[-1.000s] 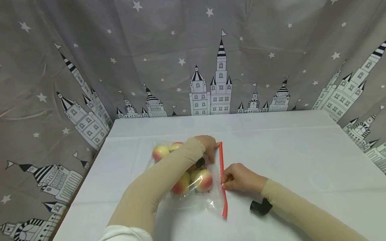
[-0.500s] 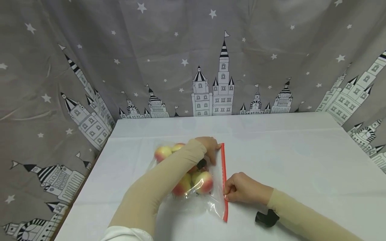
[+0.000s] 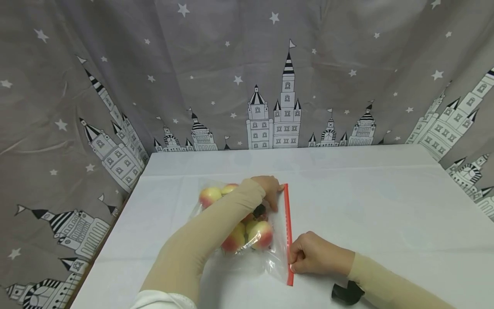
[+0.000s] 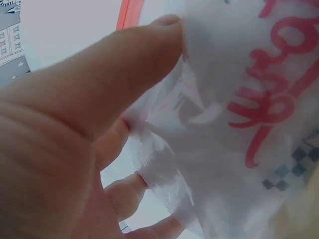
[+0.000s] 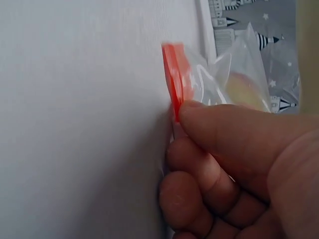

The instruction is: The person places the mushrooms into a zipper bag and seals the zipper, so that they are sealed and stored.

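Note:
A clear zip-lock bag (image 3: 275,262) with a red zip strip (image 3: 287,214) lies on the table, holding several yellow-and-red apples (image 3: 260,235). My left hand (image 3: 269,189) grips the bag beside the strip's far end. In the left wrist view its thumb (image 4: 124,64) lies along the plastic, which bears pink lettering, with fingertips at the bag's edge. Near the strip's front end, my right hand (image 3: 318,254) pinches the red zip between thumb and curled fingers. The right wrist view shows the thumb (image 5: 224,124) pressing on the strip. My left forearm hides part of the apples.
A white cloth covers the table (image 3: 366,193). Behind it and along the sides hangs a grey curtain (image 3: 216,64) with castles and stars. Black wrist cameras sit at the left wrist (image 3: 259,210) and the right wrist (image 3: 347,293).
My right hand has slid along the red strip toward the near end of the bag, still pinching it. The left hand stays at the far end. The head view has shifted slightly.

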Demonstrator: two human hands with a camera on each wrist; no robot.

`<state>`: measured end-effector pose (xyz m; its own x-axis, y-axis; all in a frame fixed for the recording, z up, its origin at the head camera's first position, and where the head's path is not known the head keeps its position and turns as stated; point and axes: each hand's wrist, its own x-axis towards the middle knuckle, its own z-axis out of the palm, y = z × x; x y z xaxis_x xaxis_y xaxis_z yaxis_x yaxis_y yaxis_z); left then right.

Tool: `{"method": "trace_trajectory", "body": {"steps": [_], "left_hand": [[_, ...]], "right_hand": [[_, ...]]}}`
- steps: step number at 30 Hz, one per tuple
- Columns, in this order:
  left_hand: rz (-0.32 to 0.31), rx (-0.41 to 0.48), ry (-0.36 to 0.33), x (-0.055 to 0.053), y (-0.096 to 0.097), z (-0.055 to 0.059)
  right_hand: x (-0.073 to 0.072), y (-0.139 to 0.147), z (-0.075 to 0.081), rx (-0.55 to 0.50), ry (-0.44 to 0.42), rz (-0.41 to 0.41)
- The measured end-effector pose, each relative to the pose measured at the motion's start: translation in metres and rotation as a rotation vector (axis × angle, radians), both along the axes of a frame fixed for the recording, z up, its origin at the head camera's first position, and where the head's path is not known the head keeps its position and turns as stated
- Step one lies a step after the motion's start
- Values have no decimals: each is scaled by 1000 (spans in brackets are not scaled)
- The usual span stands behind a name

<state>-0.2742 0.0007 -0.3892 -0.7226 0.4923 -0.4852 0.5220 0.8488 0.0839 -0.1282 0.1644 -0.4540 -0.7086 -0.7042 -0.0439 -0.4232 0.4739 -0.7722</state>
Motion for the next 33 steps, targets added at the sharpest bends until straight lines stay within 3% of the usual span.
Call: {"method": "trace_trajectory", "body": {"steps": [10, 20, 33], "left_hand": [[31, 19, -11, 1, -1, 2], [26, 16, -3, 1, 0, 3], [72, 32, -19, 3, -1, -1]], "right_hand": [[15, -2, 2, -4, 32, 40], [14, 1, 2, -5, 44, 66], [16, 0, -2, -12, 76, 69]]}}
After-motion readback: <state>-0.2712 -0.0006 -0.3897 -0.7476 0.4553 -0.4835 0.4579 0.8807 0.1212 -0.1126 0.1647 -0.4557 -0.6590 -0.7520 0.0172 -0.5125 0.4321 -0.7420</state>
